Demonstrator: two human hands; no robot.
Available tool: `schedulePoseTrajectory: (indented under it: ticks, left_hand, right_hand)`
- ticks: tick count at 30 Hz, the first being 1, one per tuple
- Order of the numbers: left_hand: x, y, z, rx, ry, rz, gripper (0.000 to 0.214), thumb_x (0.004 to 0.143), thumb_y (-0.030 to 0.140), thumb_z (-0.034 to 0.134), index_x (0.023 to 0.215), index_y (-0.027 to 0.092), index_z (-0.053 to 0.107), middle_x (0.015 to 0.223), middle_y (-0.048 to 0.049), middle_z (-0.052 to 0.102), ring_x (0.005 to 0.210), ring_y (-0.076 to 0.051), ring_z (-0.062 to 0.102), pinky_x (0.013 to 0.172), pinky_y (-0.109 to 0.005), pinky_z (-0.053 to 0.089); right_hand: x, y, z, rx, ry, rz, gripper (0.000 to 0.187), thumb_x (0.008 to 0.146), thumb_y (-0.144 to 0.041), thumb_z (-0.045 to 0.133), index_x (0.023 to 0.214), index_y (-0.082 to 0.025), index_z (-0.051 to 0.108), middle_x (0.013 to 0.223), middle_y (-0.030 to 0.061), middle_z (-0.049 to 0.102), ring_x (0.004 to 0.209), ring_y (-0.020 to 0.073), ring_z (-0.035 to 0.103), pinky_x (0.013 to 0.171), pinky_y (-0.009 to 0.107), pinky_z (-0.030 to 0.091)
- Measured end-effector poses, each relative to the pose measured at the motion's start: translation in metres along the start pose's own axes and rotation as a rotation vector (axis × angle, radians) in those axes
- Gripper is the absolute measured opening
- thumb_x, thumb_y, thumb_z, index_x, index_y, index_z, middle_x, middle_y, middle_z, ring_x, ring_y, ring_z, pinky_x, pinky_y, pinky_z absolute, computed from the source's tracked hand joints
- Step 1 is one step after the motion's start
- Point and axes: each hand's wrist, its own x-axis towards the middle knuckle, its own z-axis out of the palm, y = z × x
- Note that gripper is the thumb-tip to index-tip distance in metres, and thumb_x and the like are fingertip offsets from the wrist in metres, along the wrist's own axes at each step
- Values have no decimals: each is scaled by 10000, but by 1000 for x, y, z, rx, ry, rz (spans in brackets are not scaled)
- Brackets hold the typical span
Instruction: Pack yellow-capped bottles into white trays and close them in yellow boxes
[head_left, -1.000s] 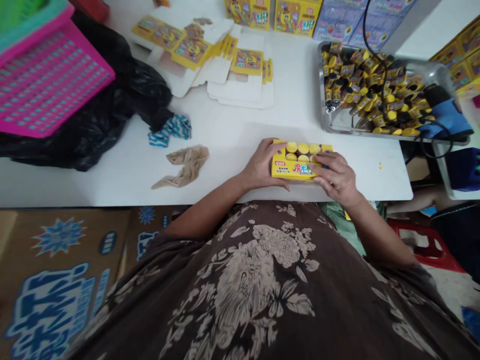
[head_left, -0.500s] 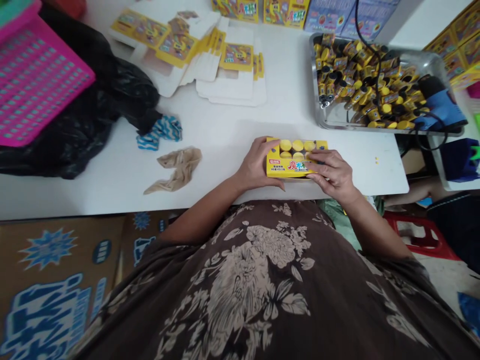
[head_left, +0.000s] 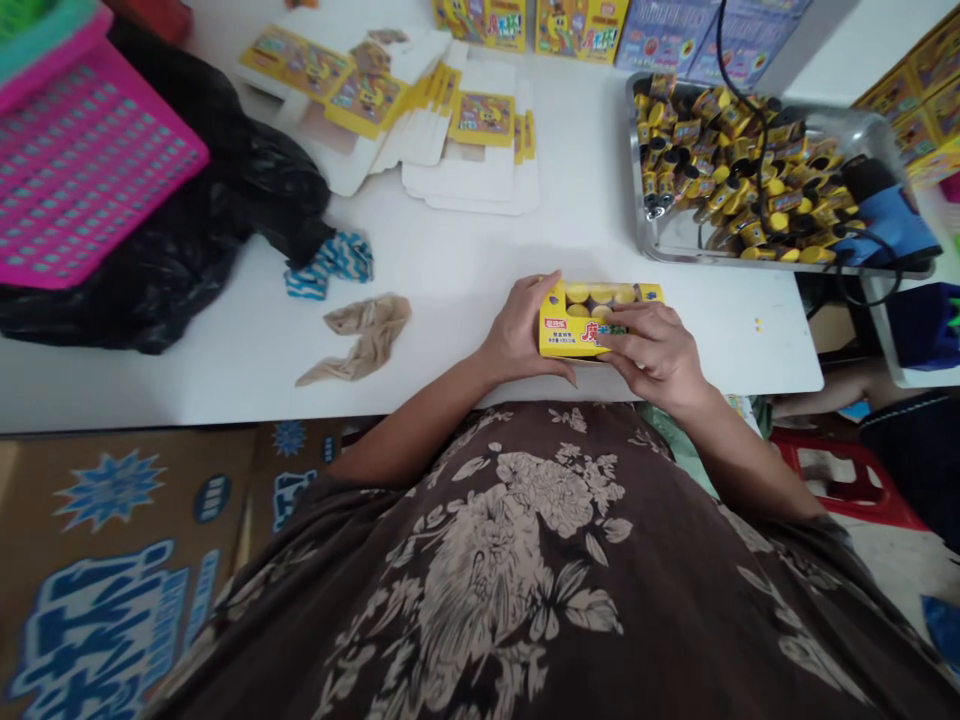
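A white worktable (head_left: 450, 240), a yellow box (head_left: 562, 335) gripped in both hands near its six o'clock edge.
Left hand (head_left: 519, 330) clasps the box's end; right hand (head_left: 652, 345) grasps it, now slid further across its label. Steel tray (head_left: 750, 250) at two o'clock.

The yellow box (head_left: 553, 318) bears large red Chinese characters (head_left: 596, 333), seemingly 魔术, and smaller print (head_left: 562, 340) too blurred to read.

On the white table (head_left: 225, 395) lie a steel tray (head_left: 634, 170) of small bottles (head_left: 720, 170), flat cartons (head_left: 465, 175), a black bag (head_left: 165, 270) and a pink basket (head_left: 97, 190).
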Motion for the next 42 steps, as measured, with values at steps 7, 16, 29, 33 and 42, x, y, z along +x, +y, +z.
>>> schedulePoseTrajectory:
  ticks: [7, 16, 29, 33, 42]
  left_hand:
    - [-4, 14, 3, 114, 19, -81, 1388, 621, 1036, 742, 1710, 231, 436, 1649, -258, 523, 1525, -455, 543, 1250, -649, 505]
    - [-13, 37, -1, 280, -40, 174, 377, 1079, 470, 705, 1411, 292, 710, 1457, -94, 775, 1511, -314, 651, 1265, -647, 530]
    - [13, 75, 13, 445, -198, 389, 192, 1108, 164, 571, 1228, 172, 721, 1194, -146, 821, 1161, -284, 760, 883, -460, 629]
    - [39, 78, 31, 342, -229, 388, 188, 1133, 221, 502, 1072, 229, 680, 1001, -78, 764, 977, -260, 737, 781, -456, 591]
    - [70, 69, 64, 437, -89, 433, 251, 1077, 83, 550, 902, 199, 688, 830, -94, 622, 803, -270, 554, 668, -457, 368]
  right_hand:
    - [-5, -1, 2, 33, -30, -9, 271, 1014, -168, 745, 1217, -341, 794, 1233, 9, 829, 1160, 244, 780, 955, 451, 630]
    - [-13, -9, 4, -107, -45, 75, 185, 1052, -250, 722, 1168, -366, 806, 1213, -5, 836, 1135, 250, 779, 987, 490, 636]
    - [-68, 3, 42, -133, 304, 116, 487, 1092, -217, 589, 1535, -395, 685, 1439, 39, 797, 1444, 234, 707, 1229, 569, 603]
    - [-68, 9, 30, -120, 221, 110, 442, 1100, -186, 549, 1496, -311, 701, 1460, 97, 783, 1491, 249, 670, 1205, 562, 616]
    - [-159, 131, -191, -783, 676, 1247, 137, 989, -173, 677, 886, -193, 764, 1038, 141, 767, 1106, 289, 699, 1058, 477, 568]
